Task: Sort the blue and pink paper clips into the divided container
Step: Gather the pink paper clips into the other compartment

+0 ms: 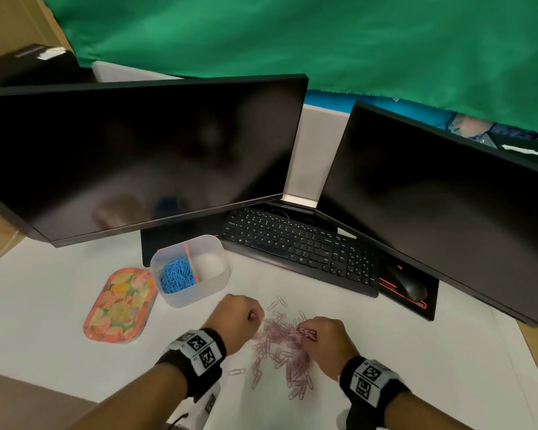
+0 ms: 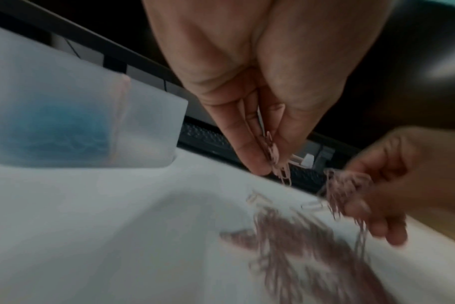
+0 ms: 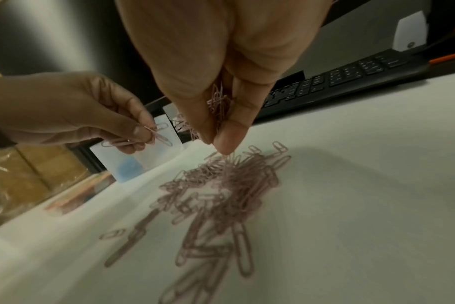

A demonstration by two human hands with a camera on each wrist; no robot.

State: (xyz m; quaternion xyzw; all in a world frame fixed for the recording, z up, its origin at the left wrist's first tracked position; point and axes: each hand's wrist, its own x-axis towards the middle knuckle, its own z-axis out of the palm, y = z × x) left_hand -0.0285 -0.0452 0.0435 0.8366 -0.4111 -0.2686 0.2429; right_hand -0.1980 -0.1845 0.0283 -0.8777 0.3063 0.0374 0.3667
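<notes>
Blue clips (image 1: 177,275) fill one side of the container (image 1: 218,283); both the left hand (image 1: 236,318) and the right hand (image 1: 326,338) pinch pink clips (image 1: 280,349) from the tabletop (image 1: 385,352) pile.

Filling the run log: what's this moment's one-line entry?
left hand: pinches pink clips | right hand: same | blue clips: left compartment | right compartment: empty

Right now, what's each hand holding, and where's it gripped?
The left hand pinches a few pink clips at their near ends between thumb and fingertips. The right hand grips a bunch of pink clips around its middle.
</notes>
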